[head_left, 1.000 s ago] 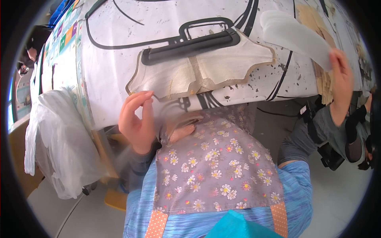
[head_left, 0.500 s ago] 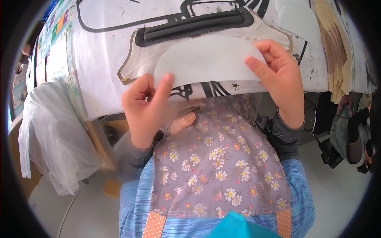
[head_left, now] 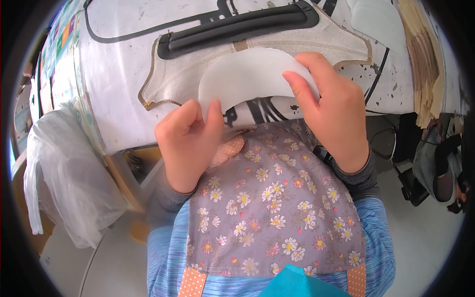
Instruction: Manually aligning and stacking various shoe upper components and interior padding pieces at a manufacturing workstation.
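Between my hands is a thin white curved sheet (head_left: 252,76), bowed upward in the middle. My left hand (head_left: 188,141) pinches its left end between thumb and fingers. At the other end my right hand (head_left: 334,104) grips it the same way, thumb on top. Behind the sheet, flat on the table, lies a pale fabric piece (head_left: 170,74) with brown edges and pointed side ends. A padded black strip (head_left: 237,29) runs along its upper edge. The white sheet covers part of the fabric's lower edge.
The table cover (head_left: 114,99) is white with black printed lines. A stack of beige pieces (head_left: 420,59) and white sheets (head_left: 376,22) sit at the right. A translucent plastic bag (head_left: 74,173) hangs at the left. A person (head_left: 438,168) is partly visible far right.
My hands have drawn closer together, the right one moving left. The white sheet is now bent into a tighter arch, uncovering more of the fabric piece.
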Available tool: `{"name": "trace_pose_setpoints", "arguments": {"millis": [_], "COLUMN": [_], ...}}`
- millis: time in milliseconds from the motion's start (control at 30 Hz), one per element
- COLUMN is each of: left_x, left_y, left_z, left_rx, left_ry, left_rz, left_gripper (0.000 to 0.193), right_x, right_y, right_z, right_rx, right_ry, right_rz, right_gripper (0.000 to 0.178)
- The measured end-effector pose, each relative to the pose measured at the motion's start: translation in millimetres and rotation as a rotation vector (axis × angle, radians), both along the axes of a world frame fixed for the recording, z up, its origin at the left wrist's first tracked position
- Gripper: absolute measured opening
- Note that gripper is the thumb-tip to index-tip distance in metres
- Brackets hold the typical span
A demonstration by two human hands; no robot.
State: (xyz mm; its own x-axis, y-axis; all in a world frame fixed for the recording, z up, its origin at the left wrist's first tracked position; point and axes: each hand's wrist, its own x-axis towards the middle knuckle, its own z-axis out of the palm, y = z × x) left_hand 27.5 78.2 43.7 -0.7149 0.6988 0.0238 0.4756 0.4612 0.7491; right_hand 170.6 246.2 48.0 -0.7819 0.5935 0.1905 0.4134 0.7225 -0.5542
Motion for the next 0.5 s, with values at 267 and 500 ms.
{"name": "trace_pose_setpoints", "arguments": {"millis": [267,500], "left_x": [0.1,-0.8], "left_y": [-0.2,-0.6], "left_z": [-5.7,-10.7], "left_rx": [0.011,0.006], "left_ry": [-0.03,-0.012], "left_rz": [0.022,0.024], "left_gripper": [0.041,0.041], "right_x": [-1.0,-1.7], "right_y": [-0.5,-0.3], "right_z": [-2.1,-5.0], "right_rx": [0.054,0.093], "right_ry": [-0.004,-0.019], "right_rz": [0.009,0.022], "right_gripper": [0.016,0.017]}}
